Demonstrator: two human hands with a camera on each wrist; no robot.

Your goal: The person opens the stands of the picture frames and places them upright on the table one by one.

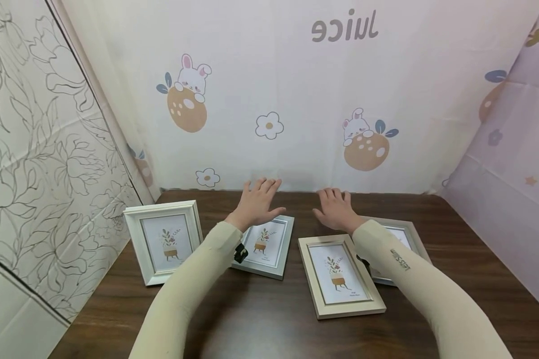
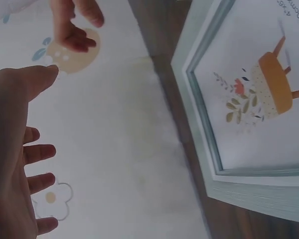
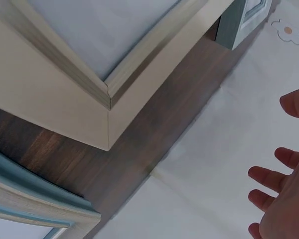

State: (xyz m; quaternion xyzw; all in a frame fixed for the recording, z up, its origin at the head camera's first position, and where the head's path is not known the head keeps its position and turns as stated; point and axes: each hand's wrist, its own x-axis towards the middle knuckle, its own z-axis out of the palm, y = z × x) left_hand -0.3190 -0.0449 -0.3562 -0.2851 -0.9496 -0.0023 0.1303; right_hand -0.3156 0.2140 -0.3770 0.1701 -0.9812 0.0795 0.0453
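My left hand (image 1: 257, 203) hovers above a pale blue-green picture frame (image 1: 282, 249), its fingers spread and nothing in them. Part of that frame is hidden behind the hand and sleeve. Over the table's back half, my right hand (image 1: 335, 209) is also empty, fingers loosely extended. Below it lies a cream picture frame (image 1: 312, 279). A greyish frame (image 1: 415, 234) is partly covered by the right forearm. At the left, a white picture frame (image 1: 136, 239) leans upright. In the left wrist view, the pale frame (image 2: 204, 149) is apart from the left hand (image 2: 10, 149).
All the frames are on a dark brown wooden table (image 1: 260, 319). A white curtain (image 1: 296, 89) with rabbit and fruit prints hangs along its back edge. A flower-patterned panel (image 1: 40, 139) borders the left side, and another printed curtain (image 1: 512, 189) the right.
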